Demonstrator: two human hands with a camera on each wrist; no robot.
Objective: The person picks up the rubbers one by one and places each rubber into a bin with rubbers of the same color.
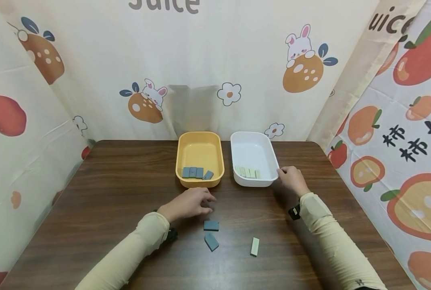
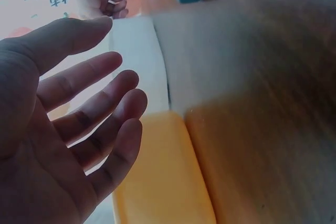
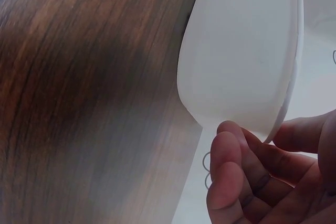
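At the right corner of the white plastic tray (image 1: 256,183), my right hand (image 1: 293,180) pinches the rim between thumb and fingers, as the right wrist view also shows. Several pale green blocks (image 1: 247,172) stand in a row along that tray's near side. My left hand (image 1: 189,202), fingers loosely bent and holding nothing, hovers just in front of the yellow tray (image 1: 200,184). Inside the yellow tray are several blue-grey blocks (image 1: 192,172), one leaning aslant. Two more lie on the table nearer me: a rectangular blue-grey block (image 1: 211,225) and a pointed blue-grey block (image 1: 211,242).
A single pale green block (image 1: 255,247) lies on the brown wooden table (image 1: 128,181), right of the blue-grey ones. Printed fabric curtains (image 1: 208,48) enclose the table at the back and both sides. The two trays stand side by side near the back edge.
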